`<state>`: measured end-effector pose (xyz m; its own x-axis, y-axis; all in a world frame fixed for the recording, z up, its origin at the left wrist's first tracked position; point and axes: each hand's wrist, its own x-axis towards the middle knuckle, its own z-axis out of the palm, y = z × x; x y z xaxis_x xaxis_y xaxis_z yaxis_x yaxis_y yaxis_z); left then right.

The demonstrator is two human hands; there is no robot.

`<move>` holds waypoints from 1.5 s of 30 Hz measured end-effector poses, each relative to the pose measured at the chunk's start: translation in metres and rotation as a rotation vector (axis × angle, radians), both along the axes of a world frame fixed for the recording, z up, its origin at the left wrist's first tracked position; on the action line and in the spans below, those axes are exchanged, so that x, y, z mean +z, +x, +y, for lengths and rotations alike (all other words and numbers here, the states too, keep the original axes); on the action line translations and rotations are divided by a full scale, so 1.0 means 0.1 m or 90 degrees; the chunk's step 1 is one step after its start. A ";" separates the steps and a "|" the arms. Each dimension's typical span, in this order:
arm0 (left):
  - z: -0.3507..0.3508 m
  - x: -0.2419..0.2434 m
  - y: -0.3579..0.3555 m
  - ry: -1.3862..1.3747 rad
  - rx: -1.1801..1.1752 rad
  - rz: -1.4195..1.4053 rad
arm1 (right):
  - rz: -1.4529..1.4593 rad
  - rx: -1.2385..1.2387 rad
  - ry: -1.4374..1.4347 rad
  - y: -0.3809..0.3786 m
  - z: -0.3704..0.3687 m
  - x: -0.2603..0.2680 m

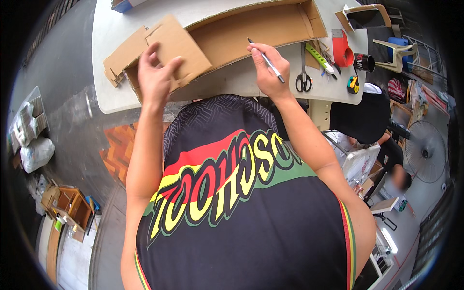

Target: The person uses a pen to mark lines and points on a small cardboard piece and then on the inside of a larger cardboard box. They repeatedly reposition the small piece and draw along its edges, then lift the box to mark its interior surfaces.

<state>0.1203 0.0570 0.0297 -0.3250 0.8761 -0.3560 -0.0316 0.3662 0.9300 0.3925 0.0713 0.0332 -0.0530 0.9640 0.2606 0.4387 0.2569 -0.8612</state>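
A long, shallow cardboard box (250, 32) lies across the white table (116, 96). A notched cardboard piece (181, 47) sits tilted over the box's left part, with my left hand (156, 72) at its near left edge, fingers bent and thumb apart; whether the fingers grip it I cannot tell. Another cut cardboard piece (125, 52) extends to the left, partly under the first. My right hand (272, 69) holds a pen (268, 61) above the box's near edge, its tip pointing away from me.
Right of my right hand lie black scissors (303, 81), a green utility knife (319, 58), a red tape dispenser (340, 49), a black mug (364, 62) and a tape measure (352, 85). A plastic chair (397, 54), a fan (426, 152) and another person (393, 156) are farther right.
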 end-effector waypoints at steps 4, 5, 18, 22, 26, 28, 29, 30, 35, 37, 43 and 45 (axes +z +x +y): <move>-0.14 0.13 -0.20 0.058 -0.001 -0.125 | 0.235 -0.038 -0.198 -0.19 -0.12 0.04; -0.14 0.15 -0.13 0.064 -0.032 -0.108 | 0.296 -0.034 -0.235 -0.25 -0.15 0.05; 0.35 -0.25 0.52 -0.051 -0.151 0.046 | 0.237 0.039 -0.444 0.11 0.71 -0.16; 0.42 -0.38 0.64 -0.092 -0.127 -0.176 | 0.213 0.082 -0.476 0.05 0.68 -0.31; 0.48 -0.42 0.78 -0.081 -0.096 -0.174 | 0.106 0.070 -0.465 0.07 0.66 -0.36; 0.50 -0.43 0.80 -0.091 -0.102 -0.164 | 0.032 0.047 -0.422 0.07 0.66 -0.37; 0.51 -0.45 0.80 -0.096 -0.101 -0.160 | 0.016 0.054 -0.381 0.07 0.66 -0.37; 0.52 -0.46 0.80 -0.094 -0.101 -0.148 | -0.004 0.052 -0.356 0.07 0.65 -0.37; 0.57 -0.51 0.80 -0.112 -0.091 -0.106 | -0.117 0.045 -0.336 0.03 0.66 -0.35; 0.58 -0.52 0.80 -0.106 -0.095 -0.104 | -0.114 0.045 -0.356 0.04 0.67 -0.33; 0.58 -0.52 0.81 -0.098 -0.097 -0.112 | -0.090 0.041 -0.388 0.06 0.68 -0.32; 0.58 -0.51 0.82 -0.099 -0.099 -0.104 | -0.091 0.040 -0.387 0.06 0.68 -0.33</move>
<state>0.2021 0.1154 -0.0217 -0.1183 0.8421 -0.5262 -0.1085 0.5158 0.8498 0.3983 0.1394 -0.0002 -0.1080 0.9318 -0.3465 0.5604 -0.2308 -0.7954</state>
